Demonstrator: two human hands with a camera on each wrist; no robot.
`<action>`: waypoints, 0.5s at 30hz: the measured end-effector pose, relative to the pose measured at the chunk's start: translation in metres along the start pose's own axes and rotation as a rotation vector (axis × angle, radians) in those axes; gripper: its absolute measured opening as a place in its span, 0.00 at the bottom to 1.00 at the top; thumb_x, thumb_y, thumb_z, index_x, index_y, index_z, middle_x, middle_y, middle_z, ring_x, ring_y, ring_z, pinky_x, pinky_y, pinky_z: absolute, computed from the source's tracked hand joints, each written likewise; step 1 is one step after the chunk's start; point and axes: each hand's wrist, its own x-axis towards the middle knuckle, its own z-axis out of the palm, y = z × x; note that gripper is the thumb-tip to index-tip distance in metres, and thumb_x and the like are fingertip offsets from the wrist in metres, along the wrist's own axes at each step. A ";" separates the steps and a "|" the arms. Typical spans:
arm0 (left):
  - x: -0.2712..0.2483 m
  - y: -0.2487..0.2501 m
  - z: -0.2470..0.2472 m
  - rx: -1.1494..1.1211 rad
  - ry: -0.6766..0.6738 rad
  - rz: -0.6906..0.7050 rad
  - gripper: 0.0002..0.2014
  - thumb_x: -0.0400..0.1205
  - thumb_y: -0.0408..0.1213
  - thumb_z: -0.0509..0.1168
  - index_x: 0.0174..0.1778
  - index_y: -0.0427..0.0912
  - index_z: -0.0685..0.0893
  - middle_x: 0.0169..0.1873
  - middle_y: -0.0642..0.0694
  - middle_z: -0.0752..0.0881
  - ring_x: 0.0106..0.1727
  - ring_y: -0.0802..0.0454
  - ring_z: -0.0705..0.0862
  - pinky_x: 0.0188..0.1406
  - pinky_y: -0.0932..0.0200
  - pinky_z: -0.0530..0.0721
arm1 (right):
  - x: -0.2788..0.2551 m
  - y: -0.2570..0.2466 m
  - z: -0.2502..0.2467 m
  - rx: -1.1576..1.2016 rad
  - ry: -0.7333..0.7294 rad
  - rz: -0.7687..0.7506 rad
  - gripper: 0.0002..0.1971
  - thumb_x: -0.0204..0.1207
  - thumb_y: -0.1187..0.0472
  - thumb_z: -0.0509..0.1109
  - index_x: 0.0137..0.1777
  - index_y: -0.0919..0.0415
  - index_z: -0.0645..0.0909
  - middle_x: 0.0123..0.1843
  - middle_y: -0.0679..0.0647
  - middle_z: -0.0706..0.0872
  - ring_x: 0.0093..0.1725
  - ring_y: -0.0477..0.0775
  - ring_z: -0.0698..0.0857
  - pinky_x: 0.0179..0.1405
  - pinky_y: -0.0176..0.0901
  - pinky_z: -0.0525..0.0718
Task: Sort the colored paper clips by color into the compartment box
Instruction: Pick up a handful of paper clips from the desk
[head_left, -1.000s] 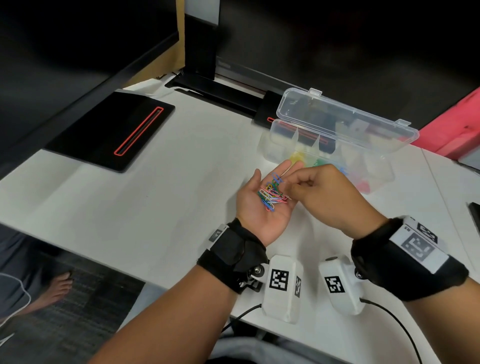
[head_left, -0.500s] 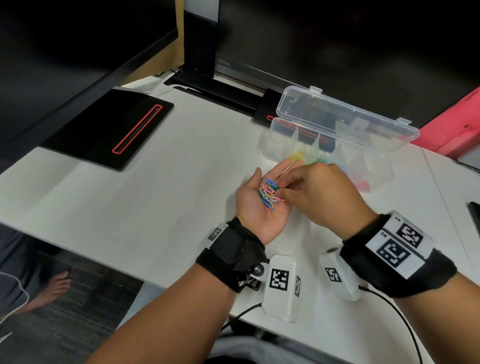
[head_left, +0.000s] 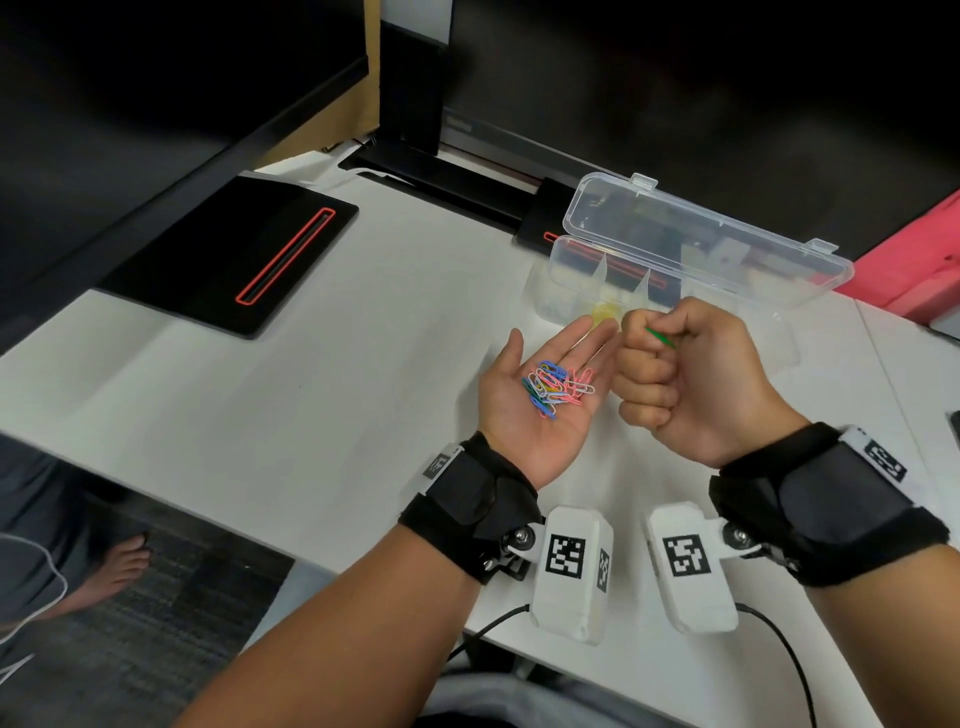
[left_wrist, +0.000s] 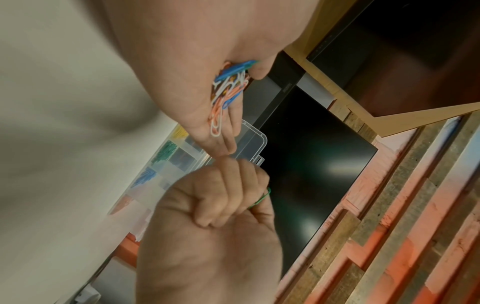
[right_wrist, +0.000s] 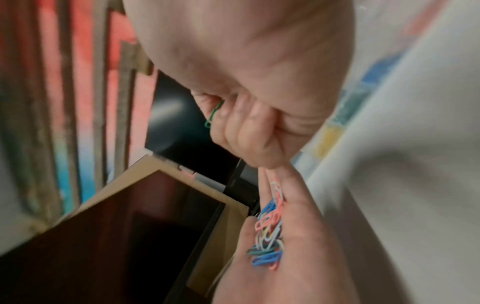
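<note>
My left hand (head_left: 545, 395) lies palm up over the white table, flat, carrying a small heap of paper clips (head_left: 556, 387) in pink, white, blue and green, also seen as the clip heap (left_wrist: 228, 90) and the clip heap (right_wrist: 269, 232). Just right of it my right hand (head_left: 691, 374) is curled into a fist and pinches one green paper clip (head_left: 660, 338), whose tip sticks out as the green clip (left_wrist: 261, 198) and the green clip (right_wrist: 213, 115). Behind both hands stands the clear compartment box (head_left: 571, 260) with its lid (head_left: 717, 239) open; sorted yellow, green, blue and red clips show in the box compartments (left_wrist: 166, 154).
A black pad with a red outlined slot (head_left: 228, 260) lies at the left of the table (head_left: 363, 389). A monitor base (head_left: 447, 171) stands at the back. A pink-red object (head_left: 914, 265) sits at the far right. The table's near edge runs below my wrists.
My right hand has lifted off the heap in the left palm, turned into a fist and now pinches a green clip. The left hand has stayed palm up.
</note>
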 end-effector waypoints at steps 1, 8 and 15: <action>0.000 0.000 0.000 0.014 -0.012 -0.005 0.32 0.88 0.54 0.48 0.73 0.28 0.73 0.71 0.30 0.77 0.66 0.39 0.81 0.66 0.50 0.80 | 0.002 0.000 -0.003 0.072 -0.035 0.017 0.10 0.71 0.58 0.53 0.28 0.55 0.60 0.26 0.50 0.51 0.22 0.49 0.47 0.21 0.36 0.47; 0.001 -0.001 -0.003 -0.005 -0.079 -0.026 0.40 0.85 0.63 0.48 0.76 0.27 0.70 0.69 0.31 0.78 0.73 0.39 0.76 0.78 0.47 0.68 | 0.014 -0.010 0.002 0.041 -0.002 0.080 0.21 0.82 0.52 0.59 0.26 0.55 0.66 0.24 0.49 0.64 0.16 0.44 0.58 0.14 0.32 0.52; 0.001 -0.001 -0.002 -0.014 -0.053 -0.018 0.39 0.85 0.63 0.45 0.44 0.33 0.91 0.46 0.38 0.89 0.49 0.46 0.89 0.58 0.53 0.84 | 0.006 -0.011 0.027 -1.037 -0.044 -0.308 0.13 0.85 0.57 0.64 0.41 0.59 0.85 0.35 0.48 0.88 0.31 0.44 0.83 0.31 0.35 0.79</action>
